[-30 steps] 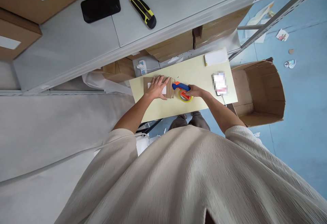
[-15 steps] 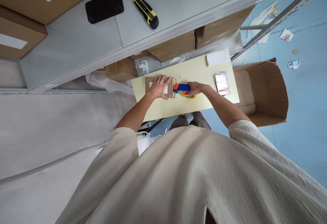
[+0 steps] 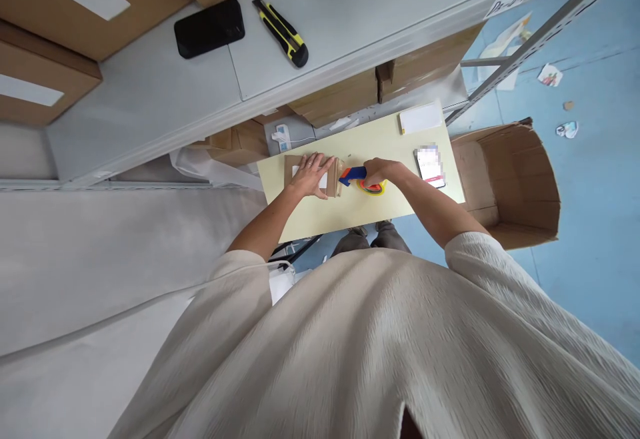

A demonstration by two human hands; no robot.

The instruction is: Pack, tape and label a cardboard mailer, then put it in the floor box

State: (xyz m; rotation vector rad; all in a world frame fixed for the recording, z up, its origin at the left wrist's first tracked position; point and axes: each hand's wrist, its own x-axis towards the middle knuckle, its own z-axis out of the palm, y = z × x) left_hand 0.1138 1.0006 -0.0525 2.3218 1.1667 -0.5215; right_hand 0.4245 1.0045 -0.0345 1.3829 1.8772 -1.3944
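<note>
My left hand (image 3: 311, 175) lies spread over the top of a small cardboard box (image 3: 333, 179) with a white label. Its fingers are stretched out and hold the box against the tabletop. To the right, my right hand (image 3: 379, 171) is wrapped round the handle of a tape dispenser (image 3: 354, 173), blue and orange, with a yellow-edged tape roll below. The dispenser's head is beside the box's right end; whether the two touch I cannot tell. Both stand on a pale yellow table (image 3: 350, 211).
A phone (image 3: 430, 166) and a white flat box (image 3: 421, 119) lie on the table's right part. Beyond its right edge stands an open carton (image 3: 525, 185). A grey shelf (image 3: 340, 12) above holds a black phone (image 3: 210, 28), a utility knife (image 3: 281, 32) and cartons (image 3: 45, 72).
The tape dispenser's head has drawn slightly away from the box's right end and tilts a little differently. My left hand stays on the box. The whole view has shifted slightly.
</note>
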